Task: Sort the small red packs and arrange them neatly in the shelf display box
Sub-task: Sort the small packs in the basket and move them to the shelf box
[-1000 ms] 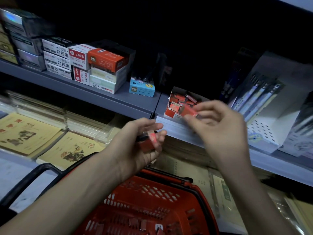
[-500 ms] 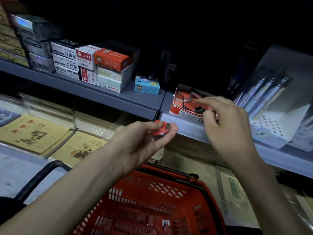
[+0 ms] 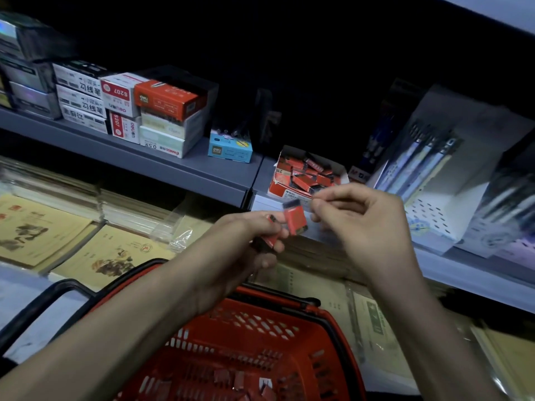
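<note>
Half a second ago my right hand [image 3: 364, 227] was up at the display box [image 3: 282, 185], setting a pack in. It has now drawn back off the shelf [image 3: 162, 162] and meets the left hand [image 3: 246, 241] in front of the shelf edge. I take that to mean one more pack has gone in and the next is being handed over.

The left hand is curled round a few spare packs [image 3: 270, 241], held against the palm. Its fingertips push one red pack [image 3: 295, 219] up and out, on end and tilted, its dark end uppermost. The right hand has its fingers bent in, with thumb and forefinger drawn together just beside that pack's upper right corner. It is close enough to be touching, but I cannot tell whether it has a pinch on the pack or is only about to take it.

The display box sits at the front of the shelf, above and just behind the two hands. The packs inside [image 3: 312, 175] lie at mixed angles, not in rows, so by my judgement the arranging is far from done. More loose packs [image 3: 231, 380] lie in the bottom of the red basket [image 3: 327, 351] below my forearms, still to be sorted.
</note>
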Demonstrator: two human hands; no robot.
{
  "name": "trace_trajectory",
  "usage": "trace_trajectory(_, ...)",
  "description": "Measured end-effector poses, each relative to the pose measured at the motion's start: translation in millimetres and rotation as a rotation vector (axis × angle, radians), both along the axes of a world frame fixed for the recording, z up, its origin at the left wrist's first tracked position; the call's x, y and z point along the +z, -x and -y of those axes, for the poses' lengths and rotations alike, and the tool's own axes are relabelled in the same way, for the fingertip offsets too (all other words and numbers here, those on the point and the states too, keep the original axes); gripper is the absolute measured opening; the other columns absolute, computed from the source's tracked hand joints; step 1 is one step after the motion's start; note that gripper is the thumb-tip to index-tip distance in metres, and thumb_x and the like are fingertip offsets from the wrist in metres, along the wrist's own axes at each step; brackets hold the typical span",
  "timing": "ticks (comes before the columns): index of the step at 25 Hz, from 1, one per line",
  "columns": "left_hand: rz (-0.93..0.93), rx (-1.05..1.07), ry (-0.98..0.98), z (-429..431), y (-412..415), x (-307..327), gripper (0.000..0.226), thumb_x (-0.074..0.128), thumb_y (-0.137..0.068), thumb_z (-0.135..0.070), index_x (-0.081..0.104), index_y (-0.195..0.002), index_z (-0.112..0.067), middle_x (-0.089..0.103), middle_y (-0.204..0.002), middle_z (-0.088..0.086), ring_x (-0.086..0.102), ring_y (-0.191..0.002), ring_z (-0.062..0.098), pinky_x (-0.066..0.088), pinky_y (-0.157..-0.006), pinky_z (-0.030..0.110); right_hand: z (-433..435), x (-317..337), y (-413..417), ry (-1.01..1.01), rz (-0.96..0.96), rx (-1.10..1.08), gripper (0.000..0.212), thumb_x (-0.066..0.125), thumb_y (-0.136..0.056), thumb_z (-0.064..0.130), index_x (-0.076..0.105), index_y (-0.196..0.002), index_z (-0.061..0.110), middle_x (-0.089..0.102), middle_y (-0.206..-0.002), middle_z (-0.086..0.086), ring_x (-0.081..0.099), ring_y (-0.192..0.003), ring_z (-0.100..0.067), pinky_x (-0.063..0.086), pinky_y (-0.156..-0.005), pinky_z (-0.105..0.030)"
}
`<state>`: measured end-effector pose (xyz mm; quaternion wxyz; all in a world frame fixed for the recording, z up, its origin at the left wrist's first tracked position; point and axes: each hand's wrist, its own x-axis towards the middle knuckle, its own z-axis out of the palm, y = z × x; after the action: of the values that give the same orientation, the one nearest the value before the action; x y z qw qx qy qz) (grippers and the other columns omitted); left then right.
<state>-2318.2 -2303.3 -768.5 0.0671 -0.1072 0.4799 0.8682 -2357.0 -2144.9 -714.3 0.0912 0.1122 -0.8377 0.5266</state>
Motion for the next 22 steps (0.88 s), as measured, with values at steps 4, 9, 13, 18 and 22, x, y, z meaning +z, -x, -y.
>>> trace_trajectory(4,0.004,-0.015,-0.118,5,3,-1,0.028,0.052,-0.097,-0.002,0.074,-0.114,0.003,0.071,-0.088,0.012,0.066,-0.067,0.011,0.050,-0.052,0.019,11,-1,-5,0.006,0.216,0.214,0.019,0.071,-0.088,-0.004,0.077,-0.099,0.010,0.079,-0.079,-0.007,0.075,-0.074,-0.012,0.059,-0.076,-0.022)
trace_trajectory(9,0.026,-0.091,-0.084,10,-2,7,0.029,0.047,-0.095,-0.006,0.073,-0.109,0.000,0.072,-0.081,0.008,0.066,-0.066,0.011,0.045,-0.056,0.021,5,-2,-4,0.171,0.300,0.215,0.016,0.063,-0.095,-0.003,0.076,-0.100,0.005,0.079,-0.086,-0.012,0.076,-0.079,-0.019,0.062,-0.076,-0.023)
trace_trajectory(13,0.049,-0.054,0.003,15,-8,6,0.035,0.042,-0.096,-0.008,0.070,-0.115,0.002,0.070,-0.086,0.011,0.064,-0.069,0.015,0.046,-0.063,0.025,-6,-11,-8,0.084,0.315,0.245,0.016,0.064,-0.096,-0.001,0.076,-0.100,0.006,0.079,-0.089,-0.013,0.074,-0.081,-0.019,0.061,-0.078,-0.029)
trace_trajectory(18,0.132,-0.019,0.124,20,-15,-6,0.038,0.039,-0.098,-0.007,0.066,-0.124,0.004,0.065,-0.081,0.008,0.062,-0.066,0.013,0.047,-0.053,0.020,-17,-25,-18,-0.030,0.359,0.270,0.014,0.064,-0.096,0.001,0.077,-0.100,0.006,0.078,-0.088,-0.014,0.073,-0.076,-0.018,0.060,-0.070,-0.023)
trace_trajectory(22,0.198,-0.048,0.209,21,-29,-28,0.032,0.042,-0.101,-0.007,0.063,-0.125,0.000,0.065,-0.079,0.008,0.063,-0.067,0.014,0.049,-0.048,0.018,-15,-68,-33,-0.228,0.392,0.343,0.015,0.067,-0.093,0.003,0.078,-0.091,0.013,0.078,-0.078,-0.009,0.075,-0.073,-0.020,0.062,-0.073,-0.036)
